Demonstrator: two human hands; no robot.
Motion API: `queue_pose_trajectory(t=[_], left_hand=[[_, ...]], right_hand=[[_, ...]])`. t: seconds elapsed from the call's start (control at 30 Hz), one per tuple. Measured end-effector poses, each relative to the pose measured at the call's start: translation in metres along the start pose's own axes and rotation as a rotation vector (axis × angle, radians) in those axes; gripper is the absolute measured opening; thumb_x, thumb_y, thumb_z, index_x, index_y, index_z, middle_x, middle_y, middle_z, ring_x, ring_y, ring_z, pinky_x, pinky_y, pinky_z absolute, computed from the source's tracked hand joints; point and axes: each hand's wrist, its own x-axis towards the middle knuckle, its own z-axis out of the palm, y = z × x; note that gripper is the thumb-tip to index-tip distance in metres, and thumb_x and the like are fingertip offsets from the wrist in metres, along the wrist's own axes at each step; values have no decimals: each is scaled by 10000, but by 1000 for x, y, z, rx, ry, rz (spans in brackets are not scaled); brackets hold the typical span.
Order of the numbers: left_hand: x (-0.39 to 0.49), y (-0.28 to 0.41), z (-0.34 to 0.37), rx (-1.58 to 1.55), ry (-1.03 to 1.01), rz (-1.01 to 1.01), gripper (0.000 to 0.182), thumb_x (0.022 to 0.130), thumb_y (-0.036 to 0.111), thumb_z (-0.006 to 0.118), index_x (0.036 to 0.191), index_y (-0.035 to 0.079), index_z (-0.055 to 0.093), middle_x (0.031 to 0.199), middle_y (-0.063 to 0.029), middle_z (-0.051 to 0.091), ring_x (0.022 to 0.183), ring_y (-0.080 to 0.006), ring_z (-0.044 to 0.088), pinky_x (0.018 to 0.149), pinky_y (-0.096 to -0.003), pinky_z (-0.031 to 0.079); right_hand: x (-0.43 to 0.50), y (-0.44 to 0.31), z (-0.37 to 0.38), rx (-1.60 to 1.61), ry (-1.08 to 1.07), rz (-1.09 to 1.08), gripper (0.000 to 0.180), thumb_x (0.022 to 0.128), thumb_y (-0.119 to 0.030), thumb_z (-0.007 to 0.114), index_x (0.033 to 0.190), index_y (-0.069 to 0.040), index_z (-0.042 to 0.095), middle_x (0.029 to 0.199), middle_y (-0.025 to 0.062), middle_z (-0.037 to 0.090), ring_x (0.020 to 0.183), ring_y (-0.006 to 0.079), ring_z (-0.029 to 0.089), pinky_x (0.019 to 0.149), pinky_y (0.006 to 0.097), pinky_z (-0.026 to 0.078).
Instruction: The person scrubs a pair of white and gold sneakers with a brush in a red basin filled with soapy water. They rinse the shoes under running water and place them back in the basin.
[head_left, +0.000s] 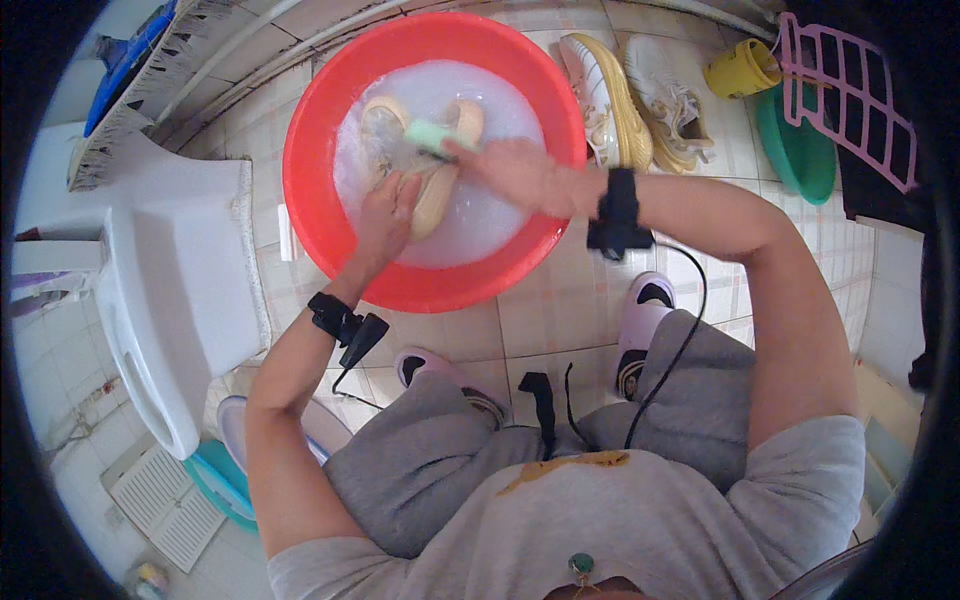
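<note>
A red plastic basin (431, 289) holds cloudy, sudsy water. My left hand (388, 214) grips a pale yellow and grey shoe (435, 202) in the basin. My right hand (510, 172) is closed around a light green brush (429, 136) and holds it over the shoe; the hand is slightly blurred, and its fingers partly hide the handle. Behind the brush, more pale yellow shoe parts (469, 120) show in the suds. Which of these parts belong to the same shoe, I cannot tell.
White and yellow sneakers (626, 112) stand right of the basin. Beyond are a yellow cup (739, 69), a green basin (799, 150) and a pink plastic rack (847, 82). A white ceramic fixture (202, 262) stands at left, with a blue-headed mop (135, 67) above it.
</note>
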Motion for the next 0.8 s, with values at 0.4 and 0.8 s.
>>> queue_pose_trajectory(t=[0.4,0.8], left_hand=[[12,-34,-11,-381,271,-351,435,926,320,416,954,-78,591,830,-116,603,767,-156,544,695,-312,426],[8,-59,-18,-1306,54,-764,452,955,325,278,1239,-5,401,1159,-152,527,1032,-293,538,909,-420,428]], right_hand=[[28,-7,6,42,104,-124,370,865,-173,394,1204,-27,421,788,193,604,698,338,627,562,457,504],[43,-25,18,283,32,-316,461,831,-166,453,1280,-131,355,753,164,590,676,323,606,543,438,488]])
